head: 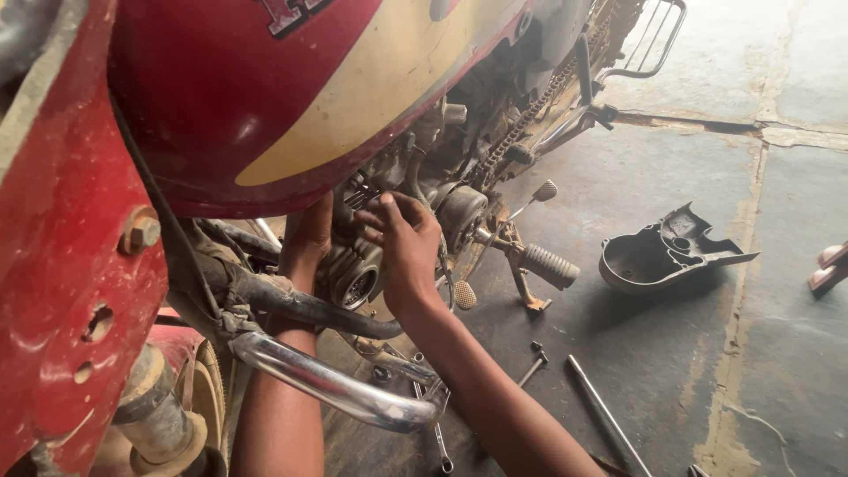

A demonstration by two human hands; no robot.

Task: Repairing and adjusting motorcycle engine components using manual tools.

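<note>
on the stained concrete floor, both hands work the motorcycle engine: right hand pinching a fitting, left hand half hidden, grip unclear.

Soft daylight falls from the upper right across the floor. The tank carries mild glare. Deep shadow fills the engine. Near left edge looks blurred.

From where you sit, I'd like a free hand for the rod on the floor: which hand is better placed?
Right. The right hand is out in front of the engine, nearer the rod. The left hand is tucked behind the crash bar.
</note>
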